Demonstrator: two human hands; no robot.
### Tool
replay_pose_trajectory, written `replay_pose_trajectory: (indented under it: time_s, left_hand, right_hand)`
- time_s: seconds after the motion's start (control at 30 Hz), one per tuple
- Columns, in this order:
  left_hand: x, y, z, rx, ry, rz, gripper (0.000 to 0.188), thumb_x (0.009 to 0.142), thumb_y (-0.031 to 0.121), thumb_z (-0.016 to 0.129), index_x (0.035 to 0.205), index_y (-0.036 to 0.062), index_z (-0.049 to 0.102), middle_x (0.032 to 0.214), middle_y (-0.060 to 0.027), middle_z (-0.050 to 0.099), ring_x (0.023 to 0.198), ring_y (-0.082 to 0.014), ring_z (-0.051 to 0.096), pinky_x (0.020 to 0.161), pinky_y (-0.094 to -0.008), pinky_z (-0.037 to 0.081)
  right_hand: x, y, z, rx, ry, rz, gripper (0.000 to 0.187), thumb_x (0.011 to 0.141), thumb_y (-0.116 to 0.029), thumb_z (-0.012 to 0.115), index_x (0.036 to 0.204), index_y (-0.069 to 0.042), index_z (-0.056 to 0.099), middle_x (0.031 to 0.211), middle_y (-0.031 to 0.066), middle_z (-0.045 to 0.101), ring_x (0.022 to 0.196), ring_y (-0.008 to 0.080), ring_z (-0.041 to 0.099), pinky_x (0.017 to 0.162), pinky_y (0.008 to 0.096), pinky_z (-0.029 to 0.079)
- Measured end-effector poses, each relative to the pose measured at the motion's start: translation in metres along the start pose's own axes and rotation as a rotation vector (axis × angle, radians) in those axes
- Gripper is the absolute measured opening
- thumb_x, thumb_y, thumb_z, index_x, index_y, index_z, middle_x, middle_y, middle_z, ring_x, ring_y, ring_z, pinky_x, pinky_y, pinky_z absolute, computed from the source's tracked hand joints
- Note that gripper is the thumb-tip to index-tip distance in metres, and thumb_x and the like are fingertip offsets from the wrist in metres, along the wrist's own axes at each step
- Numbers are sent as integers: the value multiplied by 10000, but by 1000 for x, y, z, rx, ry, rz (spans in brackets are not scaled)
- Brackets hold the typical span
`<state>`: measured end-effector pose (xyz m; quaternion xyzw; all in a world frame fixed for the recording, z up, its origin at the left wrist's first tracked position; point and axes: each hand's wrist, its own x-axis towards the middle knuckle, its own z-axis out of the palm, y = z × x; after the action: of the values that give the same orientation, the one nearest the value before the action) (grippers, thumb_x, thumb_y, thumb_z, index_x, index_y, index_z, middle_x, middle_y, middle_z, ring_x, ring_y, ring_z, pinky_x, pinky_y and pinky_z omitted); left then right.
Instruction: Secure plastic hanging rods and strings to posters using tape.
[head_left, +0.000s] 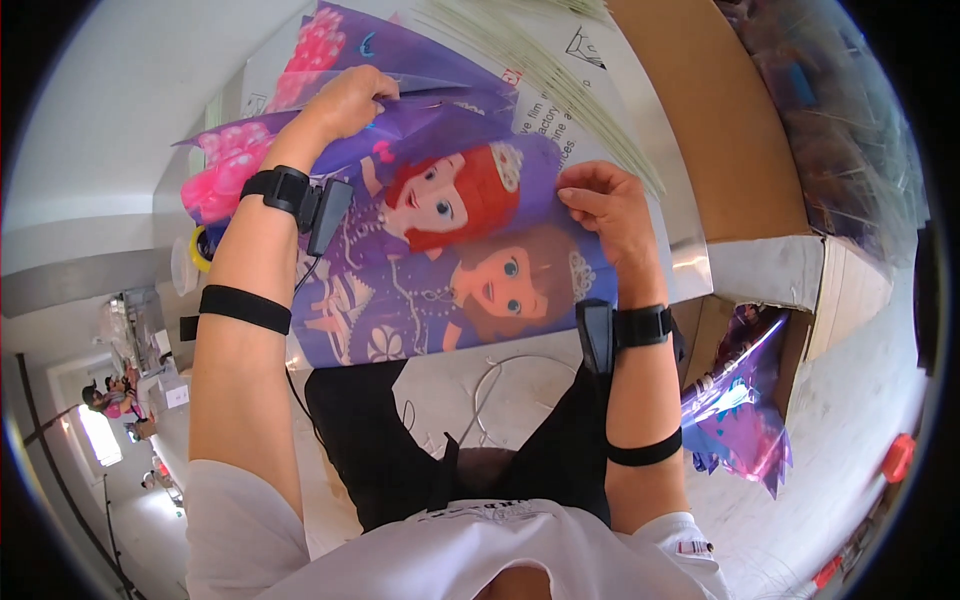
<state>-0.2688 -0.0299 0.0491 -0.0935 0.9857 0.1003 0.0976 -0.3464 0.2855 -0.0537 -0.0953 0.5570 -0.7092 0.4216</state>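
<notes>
A purple printed plastic sheet [400,290] lies spread over the work surface before me, showing two cartoon princesses with tiaras, one red-haired and one brown-haired. Its upper part is folded and rumpled, with pink printed bunches along the left edge. My left hand [348,102] is closed on a fold of the sheet near the top, thumb and fingers together. At the sheet's right edge, my right hand [605,205] pinches the purple film between thumb and forefinger. Both wrists carry black strapped devices.
Pale green thin strips [570,90] lie across the white printed board [590,60] at the upper right. A cardboard box [740,130] stands beside it, with clear plastic bags [850,130] beyond. Shiny purple foil pieces [740,410] hang from a lower box. A yellow tape roll [203,248] sits left.
</notes>
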Motion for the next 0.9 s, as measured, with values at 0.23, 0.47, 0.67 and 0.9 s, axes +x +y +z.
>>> replay_pose_trajectory:
  time_s: [0.23,0.47,0.67,0.9]
  left_hand:
    - [17,-26,17,-2,-27,-11,226,697,-36,597,912,7,648,899,-191,639,875,-363,601,758,-397,474]
    - [29,-45,22,4,-45,30,237,690,-24,610,921,12,650,922,-175,644,893,-362,600,773,-394,478]
    - [34,-49,35,20,14,118,207,694,-10,631,898,-36,613,855,-212,615,849,-367,586,746,-386,458]
    - [8,-43,39,232,593,118,220,674,67,684,889,108,655,922,-72,599,966,-294,535,827,-411,437]
  right_hand:
    - [4,-14,3,310,-72,69,338,711,64,586,1048,83,573,927,155,650,544,70,457,453,172,329]
    - [6,-2,12,72,329,-64,177,815,-17,561,956,84,592,850,153,652,522,52,459,412,161,308]
    - [18,1,19,102,297,5,137,847,-79,587,792,37,634,662,47,586,480,46,453,409,170,305]
    - [31,15,36,-171,320,-106,164,797,-134,654,687,-16,625,553,-25,489,483,46,421,418,216,296]
